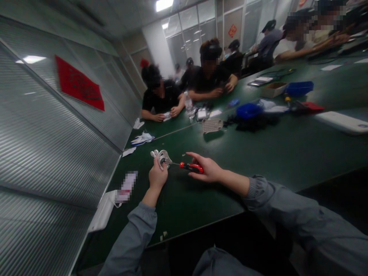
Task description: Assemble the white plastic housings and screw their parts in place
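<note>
My left hand (158, 175) is closed around a white plastic part (164, 156) with rounded openings and a dark piece in its middle. A screwdriver (192, 167) with a red and black handle points left, its thin shaft reaching to the white part. Whether the tip sits in a screw is too small to tell. The handle's butt rests in my right hand (206, 168), whose index finger stretches out above the handle while the thumb lies below it. Both hands are above the green table (184, 199).
A white power bank-like case (104, 211) and a blurred phone-like item (126, 187) lie left by the glass wall. Gloves (143, 138), a beige grid-patterned plastic piece (212, 125), a bottle (189, 105) and a blue bag-like item (249, 110) lie farther back. Several people sit across the table.
</note>
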A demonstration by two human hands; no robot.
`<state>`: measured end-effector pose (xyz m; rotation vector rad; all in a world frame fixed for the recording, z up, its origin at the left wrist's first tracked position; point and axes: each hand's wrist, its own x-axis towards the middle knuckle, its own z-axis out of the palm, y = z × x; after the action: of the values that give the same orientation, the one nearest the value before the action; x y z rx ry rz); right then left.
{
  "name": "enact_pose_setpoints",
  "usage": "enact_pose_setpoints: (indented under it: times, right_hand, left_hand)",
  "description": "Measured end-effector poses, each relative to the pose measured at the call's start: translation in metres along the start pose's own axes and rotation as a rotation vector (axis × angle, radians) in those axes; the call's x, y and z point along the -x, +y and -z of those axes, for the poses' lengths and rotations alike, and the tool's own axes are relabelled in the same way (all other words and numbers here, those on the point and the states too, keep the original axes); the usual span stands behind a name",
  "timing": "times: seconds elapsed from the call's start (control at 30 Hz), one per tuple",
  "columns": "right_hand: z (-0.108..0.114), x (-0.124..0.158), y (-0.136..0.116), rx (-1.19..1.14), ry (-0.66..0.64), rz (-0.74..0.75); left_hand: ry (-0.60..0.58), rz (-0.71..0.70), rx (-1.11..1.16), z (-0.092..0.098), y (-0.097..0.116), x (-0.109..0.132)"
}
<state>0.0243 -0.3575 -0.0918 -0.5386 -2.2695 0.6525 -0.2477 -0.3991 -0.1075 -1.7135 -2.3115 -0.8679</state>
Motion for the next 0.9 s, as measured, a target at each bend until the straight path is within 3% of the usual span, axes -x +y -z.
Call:
enact_pose_setpoints:
  times: [0.17,0.3,0.47,0.57,0.73,0.9]
  right_hand:
    - [0.0005,0.0002,0.0005,-0.008,0.01,-0.076]
    - [0.0013,-0.0001,0.0022,0.006,0.005,-0.037]
    - [0.0009,-0.0008,0.0017,0.009,0.002,-0.135]
    - [0.0011,-0.001,0.0009,0.021,0.053,-0.12]
    - [0.0011,-0.0007,0.0019,0.037,-0.008,-0.121]
    - [-0.0007,-0.0006,0.0043,-0.013,0.075,-0.098]
  left_hand:
    - [-0.004,0.017,-0.011,0.0,0.0007,0.0005]
    - [-0.007,0.019,-0.016,-0.0002,0.0006,0.0007]
    - [-0.014,0.008,-0.002,0.0021,0.0019,0.0013]
    - [-0.026,0.021,0.012,0.0035,0.0033,0.0018]
    - [-0.029,0.009,0.019,0.0033,0.0039,0.0016]
    - [-0.016,0.008,0.004,0.0018,0.0024,0.0009]
